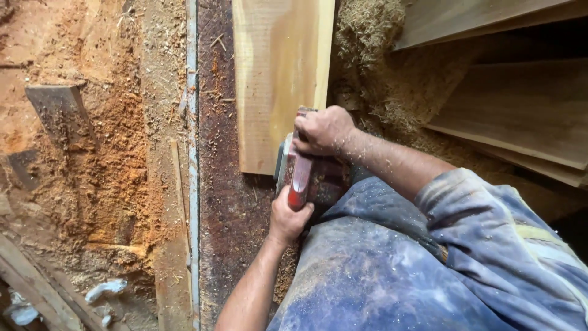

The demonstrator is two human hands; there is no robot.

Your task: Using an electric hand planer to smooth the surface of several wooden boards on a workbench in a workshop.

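At near end of plank (pixel 278 79), bench centre: red planer (pixel 306 175) sits on its edge. Right hand (pixel 323 130) clenched on front knob, 12 o'clock of tool. Left hand (pixel 286 217) wrapped round rear handle, 6 o'clock. Step looks like planing start. Next push likely needs level, firm pressure. Sawdust (pixel 116 159) at 9 o'clock, boards (pixel 520 104) at 3.

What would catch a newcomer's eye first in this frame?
Both hands grip a red power planer at centre: the right hand on its top, the left hand on its rear handle. It sits at the near end of a pale plank running up the frame. Orange sawdust covers the floor at left, and more planks are stacked at right.
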